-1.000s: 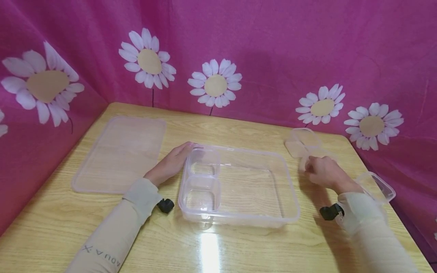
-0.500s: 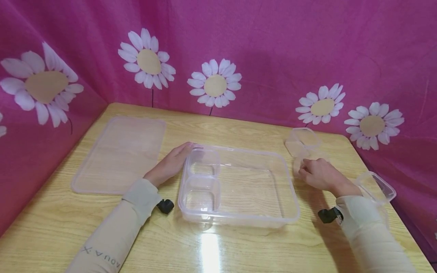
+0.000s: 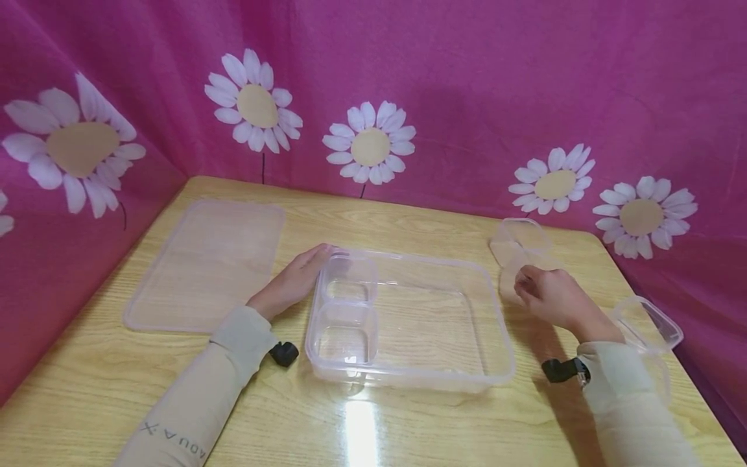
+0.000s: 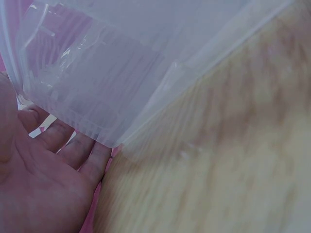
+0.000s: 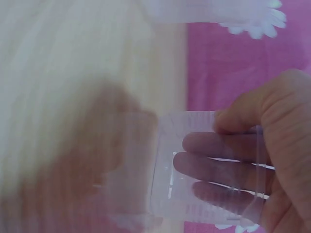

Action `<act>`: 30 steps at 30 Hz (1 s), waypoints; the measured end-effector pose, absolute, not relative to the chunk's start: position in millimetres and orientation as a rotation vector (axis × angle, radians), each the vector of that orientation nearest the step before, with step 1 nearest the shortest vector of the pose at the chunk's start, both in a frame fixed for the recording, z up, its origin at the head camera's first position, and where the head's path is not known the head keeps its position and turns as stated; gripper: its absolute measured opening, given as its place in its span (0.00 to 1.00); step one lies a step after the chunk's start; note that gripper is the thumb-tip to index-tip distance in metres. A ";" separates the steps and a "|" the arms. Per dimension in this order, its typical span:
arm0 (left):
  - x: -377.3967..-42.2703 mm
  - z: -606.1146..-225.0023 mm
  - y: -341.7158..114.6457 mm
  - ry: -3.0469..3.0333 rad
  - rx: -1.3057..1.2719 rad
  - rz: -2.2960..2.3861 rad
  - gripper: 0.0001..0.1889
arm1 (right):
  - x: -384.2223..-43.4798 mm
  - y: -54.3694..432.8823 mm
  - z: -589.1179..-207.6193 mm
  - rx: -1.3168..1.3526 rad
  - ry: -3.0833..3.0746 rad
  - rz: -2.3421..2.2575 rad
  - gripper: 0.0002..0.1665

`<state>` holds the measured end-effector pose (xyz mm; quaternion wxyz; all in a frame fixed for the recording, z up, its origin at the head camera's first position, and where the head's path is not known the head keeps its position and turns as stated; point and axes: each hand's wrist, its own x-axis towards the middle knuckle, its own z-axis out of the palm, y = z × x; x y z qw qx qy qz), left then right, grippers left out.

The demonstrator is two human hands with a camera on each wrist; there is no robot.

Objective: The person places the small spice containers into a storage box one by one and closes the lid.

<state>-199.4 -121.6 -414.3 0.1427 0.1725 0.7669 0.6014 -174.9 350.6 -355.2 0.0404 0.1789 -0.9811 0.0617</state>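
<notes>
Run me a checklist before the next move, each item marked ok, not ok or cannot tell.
1. Left hand on box: ok, at its far left corner.
2. Right hand gripping held cup: ok, thumb and fingers on its wall.
3. Held cup over box: not ok, off to the right.
4. Held cup clear of table: cannot tell.
5. Room in box: ok, two inner cups at left, rest bare.
6. Large lid out of the way: ok, left of box.

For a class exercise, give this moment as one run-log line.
left hand: touches large container | right hand: grips small cup | two cups: inside container | large lid: on table
</notes>
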 end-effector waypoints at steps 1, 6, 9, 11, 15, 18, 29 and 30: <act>-199.3 -414.4 -121.7 2.214 0.500 1.736 0.27 | -174.7 351.3 -354.0 0.549 -2.983 0.206 0.04; -198.6 -414.8 -122.2 2.233 0.506 1.730 0.28 | -174.9 351.7 -348.3 0.499 -2.932 0.274 0.02; -198.3 -414.6 -122.1 2.233 0.516 1.730 0.29 | -174.1 350.9 -345.7 0.459 -2.932 0.301 0.02; -198.2 -414.3 -121.9 2.228 0.515 1.732 0.28 | -172.9 350.4 -344.9 0.429 -2.933 0.321 0.02; -198.4 -413.9 -122.0 2.227 0.505 1.729 0.27 | -170.1 349.8 -344.9 0.359 -2.876 0.350 0.05; -198.6 -414.4 -122.1 2.230 0.503 1.722 0.27 | -167.4 348.0 -343.8 0.307 -2.808 0.371 0.06; -199.2 -414.4 -122.5 2.227 0.484 1.717 0.28 | -161.8 331.2 -327.4 0.321 -2.658 0.383 0.05; -199.3 -414.5 -122.5 2.224 0.488 1.721 0.28 | -161.2 329.3 -325.7 0.327 -2.647 0.384 0.05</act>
